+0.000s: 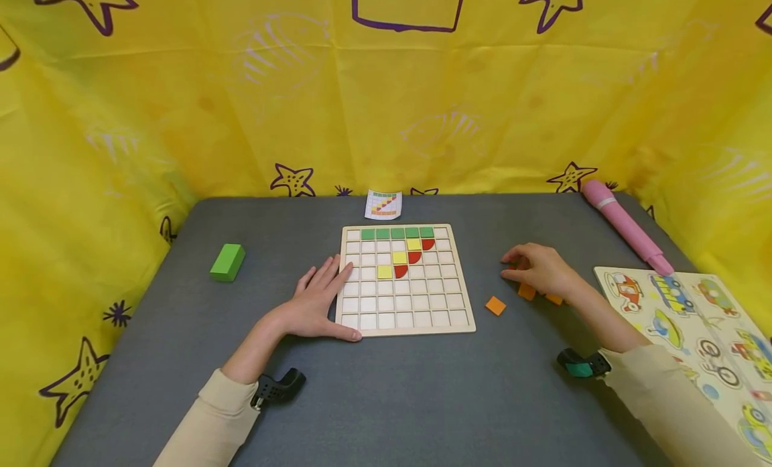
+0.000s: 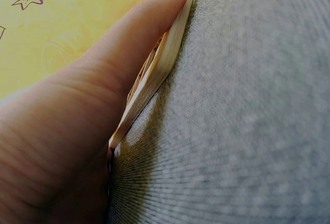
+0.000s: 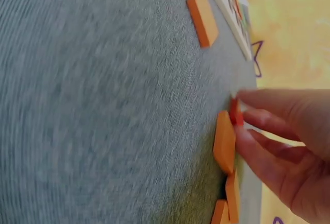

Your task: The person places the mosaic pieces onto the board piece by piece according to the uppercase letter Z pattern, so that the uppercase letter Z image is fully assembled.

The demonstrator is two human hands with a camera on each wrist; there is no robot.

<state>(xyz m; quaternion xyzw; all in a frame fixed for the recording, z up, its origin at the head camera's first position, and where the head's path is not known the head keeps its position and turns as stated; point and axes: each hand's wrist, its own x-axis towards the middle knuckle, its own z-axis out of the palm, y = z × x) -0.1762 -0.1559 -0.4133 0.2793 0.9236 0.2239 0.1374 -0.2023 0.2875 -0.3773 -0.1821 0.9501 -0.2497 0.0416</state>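
Grey table [image 1: 398, 400]; red piece [image 3: 236, 114] half-hidden, apparently pinched.

grid board [image 1: 419, 302] looks like smooth wood, orange tile [image 1: 496, 306] is smooth and matt, bench [image 1: 410, 400] looks like rough ribbed matt cloth, yellow backdrop [image 1: 374, 98] is kinda shiny fabric, little card [image 1: 383, 214] seems papery

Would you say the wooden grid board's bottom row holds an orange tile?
No, the wooden grid board shows only bare, pale cells in that row.

Left hand [image 1: 315, 309] straight-fingered, right hand [image 1: 539, 267] curled
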